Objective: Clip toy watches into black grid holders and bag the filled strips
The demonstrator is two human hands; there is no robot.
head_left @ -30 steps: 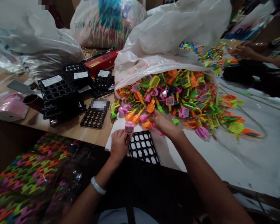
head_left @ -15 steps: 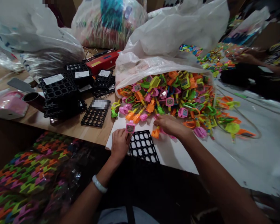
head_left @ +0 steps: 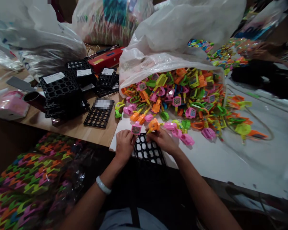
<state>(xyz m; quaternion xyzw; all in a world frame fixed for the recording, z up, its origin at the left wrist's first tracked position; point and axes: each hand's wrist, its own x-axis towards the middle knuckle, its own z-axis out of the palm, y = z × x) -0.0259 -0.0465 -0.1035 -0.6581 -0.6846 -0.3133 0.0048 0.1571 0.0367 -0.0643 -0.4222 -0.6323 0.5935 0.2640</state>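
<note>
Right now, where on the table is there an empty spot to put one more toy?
The white sheet is bare to the right of the right hand, below the spilled toy pile. A smaller bare strip of wood table lies in front of the black grid trays. Around the pile and trays it is crowded.

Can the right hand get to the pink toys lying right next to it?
Probably yes. The pink toys lie loose on the white sheet beside the right hand, with nothing between, though that hand already holds an orange toy.
</note>
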